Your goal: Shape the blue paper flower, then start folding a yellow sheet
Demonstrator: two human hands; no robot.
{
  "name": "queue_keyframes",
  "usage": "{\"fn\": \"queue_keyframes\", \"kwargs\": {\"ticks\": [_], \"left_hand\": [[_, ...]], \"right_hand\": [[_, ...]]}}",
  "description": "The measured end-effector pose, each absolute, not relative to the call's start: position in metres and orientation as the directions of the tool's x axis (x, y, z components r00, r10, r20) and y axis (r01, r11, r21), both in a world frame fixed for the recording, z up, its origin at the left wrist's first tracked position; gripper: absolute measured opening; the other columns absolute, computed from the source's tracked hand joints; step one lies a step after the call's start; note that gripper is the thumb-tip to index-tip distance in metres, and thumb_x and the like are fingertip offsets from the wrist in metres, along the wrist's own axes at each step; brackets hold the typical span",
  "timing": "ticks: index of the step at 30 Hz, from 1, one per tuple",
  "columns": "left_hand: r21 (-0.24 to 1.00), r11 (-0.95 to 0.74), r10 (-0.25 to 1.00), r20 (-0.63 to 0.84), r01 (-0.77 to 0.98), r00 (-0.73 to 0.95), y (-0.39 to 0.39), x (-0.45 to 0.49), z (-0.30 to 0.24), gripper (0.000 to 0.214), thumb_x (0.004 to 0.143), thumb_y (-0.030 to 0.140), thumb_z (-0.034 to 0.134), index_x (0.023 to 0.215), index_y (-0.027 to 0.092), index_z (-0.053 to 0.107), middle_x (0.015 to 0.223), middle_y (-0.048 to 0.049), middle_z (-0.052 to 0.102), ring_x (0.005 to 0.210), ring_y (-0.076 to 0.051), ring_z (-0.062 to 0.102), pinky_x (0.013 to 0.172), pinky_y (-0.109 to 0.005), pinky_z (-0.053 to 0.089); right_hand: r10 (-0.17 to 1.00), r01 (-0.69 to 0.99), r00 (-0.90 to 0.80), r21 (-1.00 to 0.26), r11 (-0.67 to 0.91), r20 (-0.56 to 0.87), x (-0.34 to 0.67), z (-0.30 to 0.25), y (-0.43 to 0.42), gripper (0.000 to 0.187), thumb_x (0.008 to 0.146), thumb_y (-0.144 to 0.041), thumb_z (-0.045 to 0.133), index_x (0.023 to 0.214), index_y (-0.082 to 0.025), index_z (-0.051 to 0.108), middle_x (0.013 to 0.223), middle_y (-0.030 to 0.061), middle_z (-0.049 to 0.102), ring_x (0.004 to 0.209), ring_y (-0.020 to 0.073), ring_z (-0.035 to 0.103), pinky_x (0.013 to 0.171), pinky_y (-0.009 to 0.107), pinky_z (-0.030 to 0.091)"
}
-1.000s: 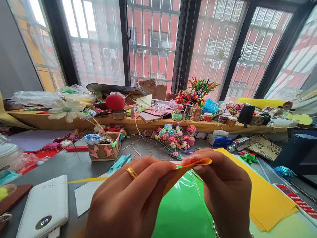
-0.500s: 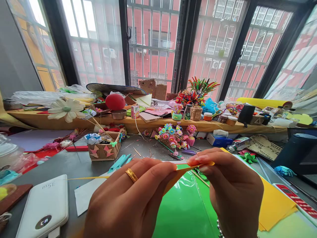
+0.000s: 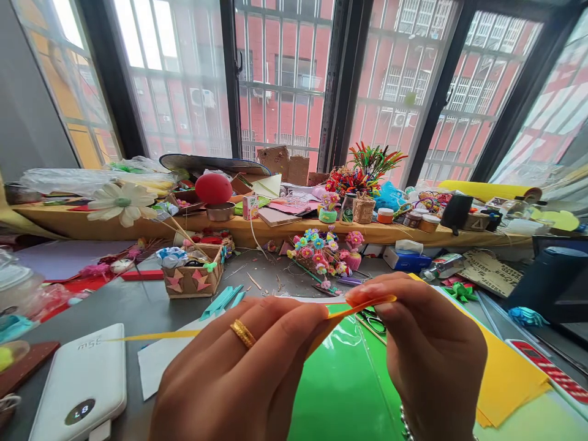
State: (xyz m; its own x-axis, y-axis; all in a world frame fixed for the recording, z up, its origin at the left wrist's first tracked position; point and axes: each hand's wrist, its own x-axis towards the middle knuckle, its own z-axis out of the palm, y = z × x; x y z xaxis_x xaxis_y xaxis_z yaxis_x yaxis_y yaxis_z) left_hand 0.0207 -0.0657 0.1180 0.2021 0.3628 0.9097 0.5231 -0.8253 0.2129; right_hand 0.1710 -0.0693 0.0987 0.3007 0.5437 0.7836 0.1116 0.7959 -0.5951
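Note:
Both hands pinch one narrow orange paper strip (image 3: 362,305) just above the grey table. My left hand (image 3: 243,373), with a gold ring on one finger, closes thumb and fingers on the strip near its middle. The strip's long tail (image 3: 156,335) runs out to the left from under that hand. My right hand (image 3: 427,349) pinches the strip's right end between thumb and forefinger, and the tip pokes out past the fingers. Under the hands lies a glossy green sheet (image 3: 344,386).
Orange paper sheets (image 3: 509,373) lie at the right, a white sheet (image 3: 158,364) and a white power bank (image 3: 80,386) at the left. A cardboard box with pink stars (image 3: 193,278), paper flowers (image 3: 321,251) and a cluttered wooden sill (image 3: 275,229) stand behind.
The hands have barely shifted; the right hand's pinch has slid a little along the strip's end. The power bank's display number has changed.

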Motion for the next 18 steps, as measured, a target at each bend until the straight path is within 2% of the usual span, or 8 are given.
{"fn": "queue_keyframes", "kwargs": {"ticks": [6,18], "left_hand": [[0.170,-0.776,0.348,0.918,0.607,0.188,-0.0650,0.0205,0.1145,0.015,0.085,0.019,0.048,0.083,0.027,0.061,0.076,0.0057,0.068,0.064,-0.009,0.062,0.057,-0.019,0.049],[0.171,-0.783,0.338,0.924,0.598,0.178,-0.0640,0.0203,0.1139,0.017,0.085,0.021,0.046,0.084,0.028,0.061,0.075,0.0064,0.068,0.064,-0.009,0.062,0.055,-0.017,0.049]], "right_hand": [[0.497,0.151,0.335,-0.567,0.810,0.800,0.1725,0.0965,-0.0685,0.013,0.075,-0.014,0.065,0.080,-0.025,0.069,0.072,-0.0018,0.070,0.069,0.0151,0.065,0.059,0.026,0.054],[0.506,0.131,0.346,-0.575,0.808,0.790,0.1706,0.0965,-0.0681,0.014,0.076,-0.012,0.064,0.078,-0.025,0.068,0.072,-0.0028,0.070,0.069,0.0141,0.065,0.061,0.026,0.055]]}}
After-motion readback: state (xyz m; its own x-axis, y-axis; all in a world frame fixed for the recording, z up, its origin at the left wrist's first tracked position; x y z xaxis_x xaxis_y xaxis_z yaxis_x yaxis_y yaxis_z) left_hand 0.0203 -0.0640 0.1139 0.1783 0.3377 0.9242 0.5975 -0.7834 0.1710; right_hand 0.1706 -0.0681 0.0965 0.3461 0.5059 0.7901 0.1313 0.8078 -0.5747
